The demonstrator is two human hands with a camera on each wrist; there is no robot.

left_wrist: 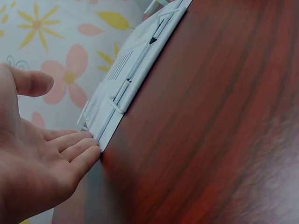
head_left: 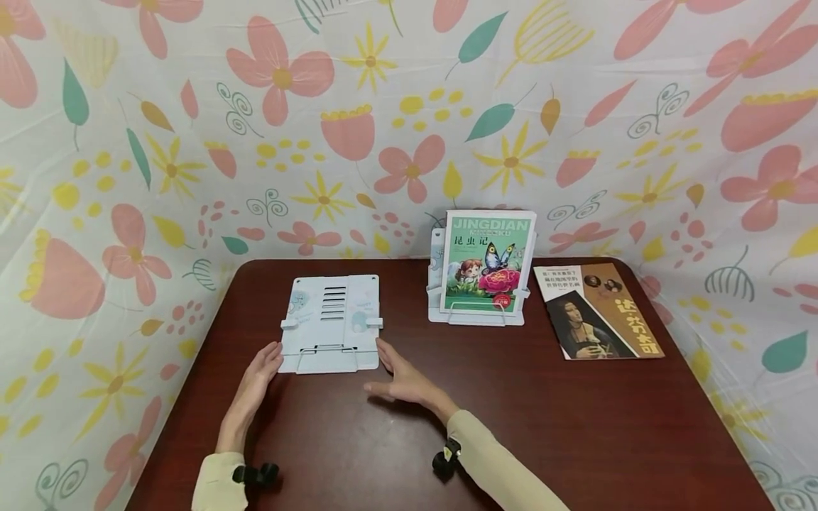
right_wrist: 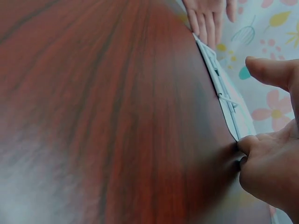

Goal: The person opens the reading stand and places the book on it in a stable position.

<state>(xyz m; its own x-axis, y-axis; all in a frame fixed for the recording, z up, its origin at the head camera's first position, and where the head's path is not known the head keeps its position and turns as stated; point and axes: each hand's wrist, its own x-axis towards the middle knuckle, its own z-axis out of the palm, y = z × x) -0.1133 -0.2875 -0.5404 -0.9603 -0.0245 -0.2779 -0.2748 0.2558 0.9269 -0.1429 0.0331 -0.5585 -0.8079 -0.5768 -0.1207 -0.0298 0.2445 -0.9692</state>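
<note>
A white folding book stand (head_left: pixel 332 323) lies flat on the table, with slots down its middle and a wire page holder along its front edge. At its left front edge, my left hand (head_left: pixel 255 376) has its fingers straight, the fingertips right at the side. Opposite, my right hand (head_left: pixel 409 380) touches the right front corner with its thumb spread away. In the left wrist view the fingers (left_wrist: pixel 77 151) meet the corner of the stand (left_wrist: pixel 126 70) while the thumb stays raised. The right wrist view shows the fingertips (right_wrist: pixel 246 143) against the stand's near end (right_wrist: pixel 231 114).
A second white book stand (head_left: pixel 434 312) stands propped up to the right, bearing a green picture book (head_left: pixel 488 262). Farther right, a brown-and-white book (head_left: pixel 597 312) with a portrait cover lies flat. Flowered cloth (head_left: pixel 409 106) surrounds the dark wooden table (head_left: pixel 607 433).
</note>
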